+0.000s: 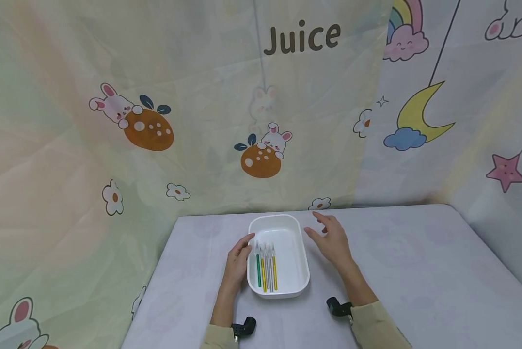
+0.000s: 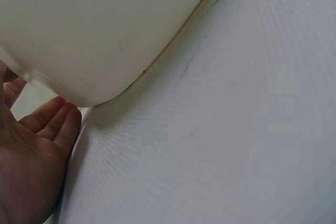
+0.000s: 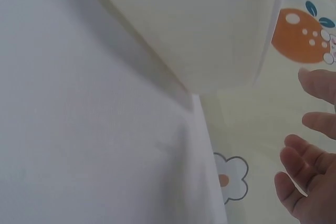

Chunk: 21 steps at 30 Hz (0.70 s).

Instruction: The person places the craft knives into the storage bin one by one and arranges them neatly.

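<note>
A white rectangular tray with rounded corners sits on the table. Inside, toward its left side, several slim pen-like sticks lie side by side, coloured green, yellow and silver with pale, clear-looking upper ends. My left hand rests against the tray's left side, its fingertips at the rim. From the left wrist, extended fingers show close by the corner of the tray wall. To the right of the tray, my right hand hovers apart from it, thumb and fingers spread and holding nothing.
A white cloth covers the table, whose back edge meets a hanging printed curtain. Dark wrist cameras are strapped near both sleeves. Another printed sheet hangs along the right side.
</note>
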Each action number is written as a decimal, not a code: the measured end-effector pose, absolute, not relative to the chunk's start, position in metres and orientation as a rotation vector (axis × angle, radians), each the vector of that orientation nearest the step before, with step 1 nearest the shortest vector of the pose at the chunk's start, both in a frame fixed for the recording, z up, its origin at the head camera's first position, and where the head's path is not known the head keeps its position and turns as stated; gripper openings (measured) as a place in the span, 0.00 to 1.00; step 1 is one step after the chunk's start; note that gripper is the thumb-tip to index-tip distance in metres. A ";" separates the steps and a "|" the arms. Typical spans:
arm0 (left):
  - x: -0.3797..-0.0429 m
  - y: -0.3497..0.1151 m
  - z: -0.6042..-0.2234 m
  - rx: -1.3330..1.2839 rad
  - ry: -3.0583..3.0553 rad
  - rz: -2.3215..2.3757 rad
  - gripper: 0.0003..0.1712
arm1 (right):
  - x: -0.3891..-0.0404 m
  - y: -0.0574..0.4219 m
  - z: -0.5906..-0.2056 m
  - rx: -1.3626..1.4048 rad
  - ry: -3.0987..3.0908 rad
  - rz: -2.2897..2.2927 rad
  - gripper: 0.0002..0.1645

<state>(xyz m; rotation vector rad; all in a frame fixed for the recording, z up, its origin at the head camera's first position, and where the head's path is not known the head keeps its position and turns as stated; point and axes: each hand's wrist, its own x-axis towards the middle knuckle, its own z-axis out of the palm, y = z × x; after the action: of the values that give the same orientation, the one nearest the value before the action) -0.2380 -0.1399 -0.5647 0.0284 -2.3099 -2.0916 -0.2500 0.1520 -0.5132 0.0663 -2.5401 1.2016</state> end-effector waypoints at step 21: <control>-0.242 -0.140 -0.568 0.042 -2.276 -2.116 0.20 | -0.247 0.157 -0.510 -0.013 -2.607 1.176 0.37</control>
<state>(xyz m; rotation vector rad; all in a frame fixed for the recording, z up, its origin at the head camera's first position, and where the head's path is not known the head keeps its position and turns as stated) -0.2421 -0.1396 -0.5680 0.0417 -2.2756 -2.1157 -0.2472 0.1567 -0.5102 -0.0129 -2.6071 1.1762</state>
